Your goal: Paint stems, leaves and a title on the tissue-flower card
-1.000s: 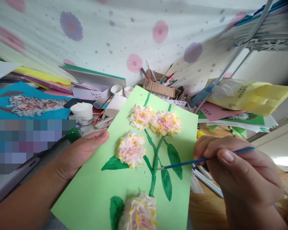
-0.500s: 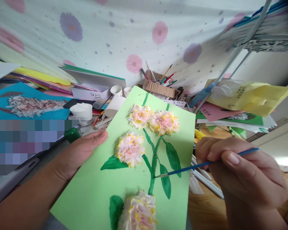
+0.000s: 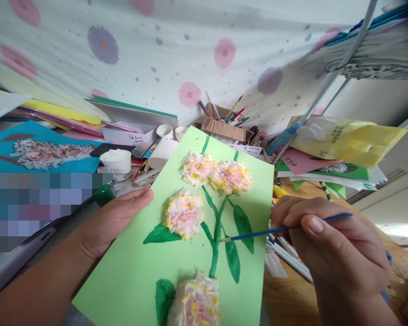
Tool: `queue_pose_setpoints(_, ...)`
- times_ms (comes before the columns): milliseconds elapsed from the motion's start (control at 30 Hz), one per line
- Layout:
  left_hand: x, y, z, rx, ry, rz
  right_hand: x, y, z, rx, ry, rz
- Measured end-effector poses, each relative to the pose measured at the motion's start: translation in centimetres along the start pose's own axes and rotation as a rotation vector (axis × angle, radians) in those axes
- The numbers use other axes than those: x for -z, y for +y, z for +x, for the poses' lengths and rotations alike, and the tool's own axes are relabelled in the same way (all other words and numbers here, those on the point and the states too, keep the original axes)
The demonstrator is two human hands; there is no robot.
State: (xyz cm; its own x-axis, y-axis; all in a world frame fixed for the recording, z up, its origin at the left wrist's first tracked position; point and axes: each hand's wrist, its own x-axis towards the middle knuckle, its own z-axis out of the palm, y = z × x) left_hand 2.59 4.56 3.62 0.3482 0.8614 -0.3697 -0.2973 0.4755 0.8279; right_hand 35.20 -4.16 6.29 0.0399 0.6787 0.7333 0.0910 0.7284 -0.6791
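Note:
My left hand (image 3: 122,217) grips the left edge of a light green card (image 3: 129,276), thumb on its face and fingers hidden behind. Ruffled pink-white paper flowers with yellow edges (image 3: 185,215) stand out from the card. Dark green painted stems (image 3: 217,231) and leaves (image 3: 243,226) run between them. My right hand (image 3: 333,249) pinches a thin blue paintbrush (image 3: 258,234), held slanting across the card's right side. Its tip touches or hovers just over the main stem, near where a side stem branches off; contact is hard to tell.
A white cup (image 3: 115,160) and a blue card with a paper-scrap picture (image 3: 54,151) stand at left. Behind are a cardboard box of brushes and pencils (image 3: 226,129) and paper cups (image 3: 165,131). A yellow bag (image 3: 347,140) lies on papers at right, beside a white metal rack pole (image 3: 340,68).
The brush tip has moved a little up along the main stem, and my right hand has shifted slightly left with it. My left hand keeps its hold on the card.

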Motion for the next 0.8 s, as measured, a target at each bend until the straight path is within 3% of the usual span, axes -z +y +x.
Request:
queue_pose_setpoints(133, -0.1, 0.0, 0.0, -0.004, 0.011, 0.006, -0.1, 0.2, 0.0, 0.0, 0.023, 0.033)
queue_pose_setpoints(333, -0.4, 0.0, -0.2, -0.017, 0.007, -0.017, 0.1, 0.3, -0.2, -0.012, 0.017, -0.1)
queue_pose_setpoints(500, -0.1, -0.1, 0.2, -0.01, -0.013, -0.031, -0.1, 0.0, 0.1, 0.02, 0.032, 0.03)
queue_pose_setpoints(600, 0.3, -0.2, 0.5, -0.019, -0.026, -0.041, -0.3, 0.4, 0.5, 0.101, 0.127, 0.048)
queue_pose_setpoints(667, 0.4, -0.2, 0.5, -0.025, -0.026, -0.037, -0.4, 0.9, 0.7, 0.149, 0.256, 0.006)
queue_pose_setpoints(733, 0.4, -0.2, 0.4, -0.03, -0.019, -0.029, -0.5, 1.1, 0.8, 0.154, 0.384, -0.048)
queue_pose_setpoints(800, 0.4, -0.1, 0.3, -0.035, -0.006, -0.026, -0.7, 1.2, 0.8, 0.132, 0.413, -0.085)
